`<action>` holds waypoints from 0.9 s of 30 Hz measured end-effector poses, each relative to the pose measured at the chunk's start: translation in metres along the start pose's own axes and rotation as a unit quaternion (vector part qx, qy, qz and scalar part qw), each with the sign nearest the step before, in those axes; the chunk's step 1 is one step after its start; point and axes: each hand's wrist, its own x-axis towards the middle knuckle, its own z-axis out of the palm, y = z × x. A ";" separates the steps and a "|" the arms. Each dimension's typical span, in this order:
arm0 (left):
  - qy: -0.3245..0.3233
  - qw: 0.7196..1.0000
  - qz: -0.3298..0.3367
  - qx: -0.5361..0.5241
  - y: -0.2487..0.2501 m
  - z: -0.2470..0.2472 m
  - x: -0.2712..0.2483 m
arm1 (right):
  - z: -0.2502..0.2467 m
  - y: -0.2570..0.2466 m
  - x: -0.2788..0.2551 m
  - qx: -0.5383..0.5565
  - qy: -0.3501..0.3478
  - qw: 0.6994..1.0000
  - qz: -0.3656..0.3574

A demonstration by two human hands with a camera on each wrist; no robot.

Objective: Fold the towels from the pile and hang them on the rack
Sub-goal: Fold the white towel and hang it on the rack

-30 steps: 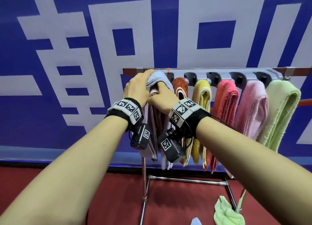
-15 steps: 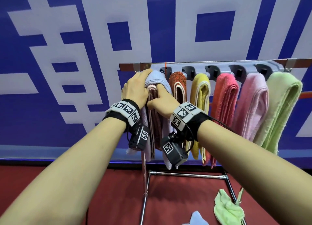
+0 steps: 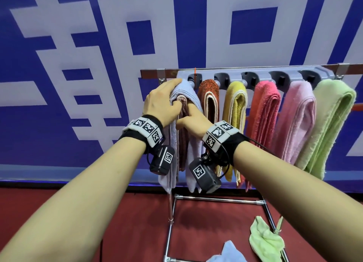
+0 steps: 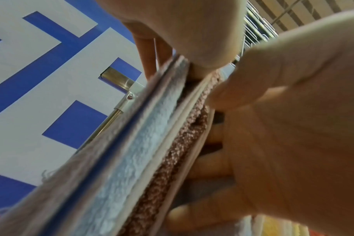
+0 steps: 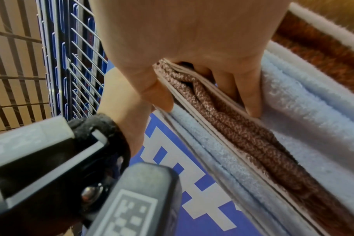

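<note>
A light blue towel (image 3: 184, 85) hangs folded over the leftmost peg of the rack (image 3: 255, 70). A mauve towel (image 3: 183, 141) is tucked inside its fold. My left hand (image 3: 167, 98) grips the top of the blue towel, fingers curled over the bend and thumb against the mauve edge. My right hand (image 3: 188, 118) sits just below it. In the right wrist view its thumb (image 5: 160, 95) and fingers pinch the mauve towel (image 5: 243, 127) between the blue layers (image 5: 303, 127). In the left wrist view both towels (image 4: 131, 151) run edge-on past the hands.
Right of the blue towel hang rust (image 3: 209, 104), yellow (image 3: 235, 112), coral (image 3: 265, 112), pink (image 3: 298, 120) and green (image 3: 332, 124) towels, packed close. On the red floor lie a green towel (image 3: 265, 240) and a blue one (image 3: 229, 252) by the rack's base frame (image 3: 216, 199). A blue banner wall stands behind.
My right hand has slid a little down the mauve towel from the top of the fold. The left hand stays on the top of the blue towel.
</note>
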 end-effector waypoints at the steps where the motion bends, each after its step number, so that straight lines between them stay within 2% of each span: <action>1: -0.010 1.000 -0.009 -0.018 0.001 0.001 -0.002 | -0.002 -0.001 -0.001 0.004 -0.007 1.000 0.002; 4: -0.033 0.996 -0.049 -0.068 0.004 0.006 -0.012 | -0.007 0.001 -0.006 0.029 -0.019 0.999 0.007; 10: -0.071 0.968 -0.200 -0.130 -0.001 0.031 -0.037 | -0.006 0.016 -0.013 0.123 -0.021 0.992 0.026; 13: -0.066 0.959 -0.229 -0.150 -0.002 0.044 -0.042 | -0.010 0.022 -0.014 0.143 -0.008 0.988 0.060; 16: -0.033 0.956 -0.254 -0.146 0.001 0.054 -0.045 | -0.013 0.030 -0.015 0.153 -0.006 0.984 0.095; 21: 0.008 0.951 -0.291 -0.105 0.008 0.069 -0.055 | -0.007 0.043 -0.020 0.212 -0.041 0.964 0.155; 27: 0.006 0.942 -0.329 -0.061 -0.003 0.083 -0.068 | 0.001 0.061 -0.019 0.216 -0.061 0.951 0.213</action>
